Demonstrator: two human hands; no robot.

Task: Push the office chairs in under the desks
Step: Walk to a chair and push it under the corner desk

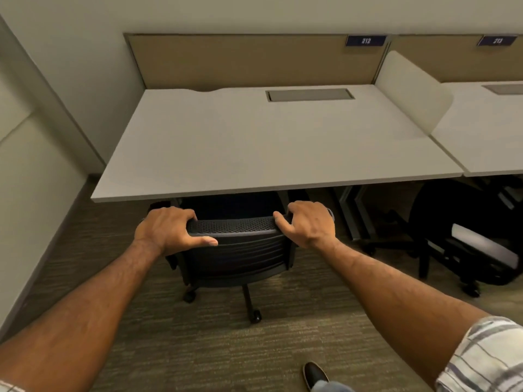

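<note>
A black office chair (235, 250) with a mesh back stands in front of me, its seat tucked under the front edge of a white desk (254, 142) labelled 212. My left hand (172, 230) grips the left end of the backrest's top rail, fingers over it and thumb along the back. On the right end of that rail rests my right hand (308, 223), fingers curled over the corner. A second black chair (467, 239) sits under the neighbouring desk (486, 131) on the right.
A wall and a cabinet panel (34, 154) close off the left side. A white divider screen (410, 94) separates the two desks. Carpet (198, 349) covers the floor, and my shoe (314, 374) shows at the bottom. The chair's castors (256, 316) stick out behind the desk edge.
</note>
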